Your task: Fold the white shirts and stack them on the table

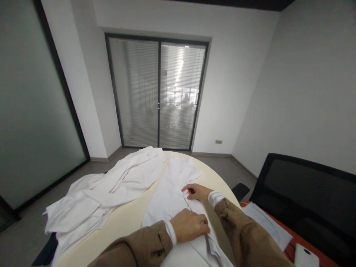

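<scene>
Left hand [189, 225] and right hand [196, 192] both half-closed on the front of a white coat [167, 200] lying along the round cream tabletop [122, 218], the exact pinch hidden behind the fingers. Risk of a hard tug dragging the coat, its near end cut off by the frame, over the edge, or of the heap of white garments [102, 181] just beside it sliding off the rim.
</scene>
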